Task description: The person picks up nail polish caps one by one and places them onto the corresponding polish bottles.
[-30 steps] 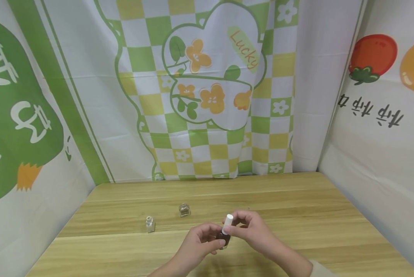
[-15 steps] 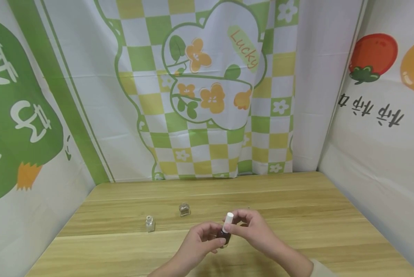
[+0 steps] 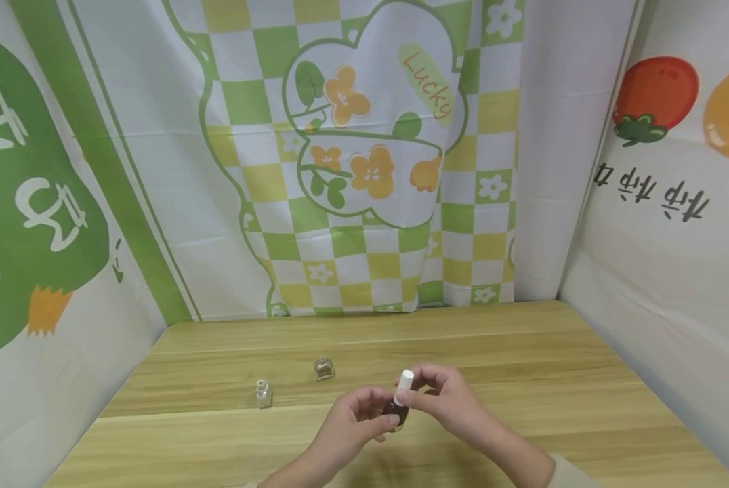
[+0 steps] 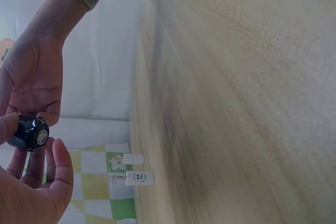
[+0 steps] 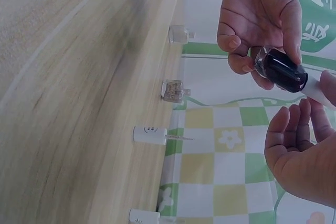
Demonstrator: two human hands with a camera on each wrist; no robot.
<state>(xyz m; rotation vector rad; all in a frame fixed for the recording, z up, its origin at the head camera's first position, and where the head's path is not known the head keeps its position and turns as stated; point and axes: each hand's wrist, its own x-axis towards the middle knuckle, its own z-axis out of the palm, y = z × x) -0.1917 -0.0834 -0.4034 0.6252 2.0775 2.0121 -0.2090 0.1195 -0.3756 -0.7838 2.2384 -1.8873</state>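
Observation:
Both hands meet over the wooden table around a dark nail polish bottle (image 3: 396,411) with a white cap (image 3: 404,388). The left hand (image 3: 353,421) grips the glass body between thumb and fingers. Thumb and fingers of the right hand (image 3: 452,404) pinch the white cap from the other side. In the right wrist view the bottle (image 5: 283,71) tilts, and its cap (image 5: 317,90) sits on the neck. The left wrist view shows the bottle's round base sticker (image 4: 42,137).
Two uncapped nail polish bottles stand left of the hands: a clear one (image 3: 263,394) and a glittery one (image 3: 324,368). Two white brush caps stand upright on the table, brushes up: one with a printed face (image 5: 150,135), another (image 5: 144,216) beside it. Printed curtains surround the table (image 3: 218,440).
Both hands and the nail polish bottle have risen slightly. The grip on body and cap looks the same, and the other bottles have stayed in place.

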